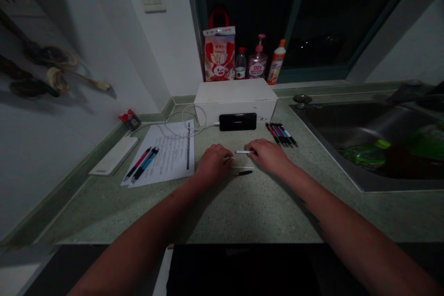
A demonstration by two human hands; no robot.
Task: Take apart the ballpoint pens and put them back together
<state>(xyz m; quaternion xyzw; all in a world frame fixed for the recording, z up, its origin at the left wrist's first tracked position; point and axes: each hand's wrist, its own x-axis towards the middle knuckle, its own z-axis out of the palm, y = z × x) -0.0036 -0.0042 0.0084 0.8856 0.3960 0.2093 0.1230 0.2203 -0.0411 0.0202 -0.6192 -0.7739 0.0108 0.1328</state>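
The right hand grips a white pen barrel. The left hand is curled against a slim white piece; its grasp cannot be determined. A thin white rod and a black pen section lie between the hands, mid-table.

A white cardboard box sits at top centre against the window, with a black smartphone propped on edge at its front. Behind it stand a red-handled gift bag, a water bottle, a pink-pump soap bottle and an orange-capped squeeze bottle. Printed paper sheets lie left of centre. A stainless steel sink occupies the right side, holding a green bottle.
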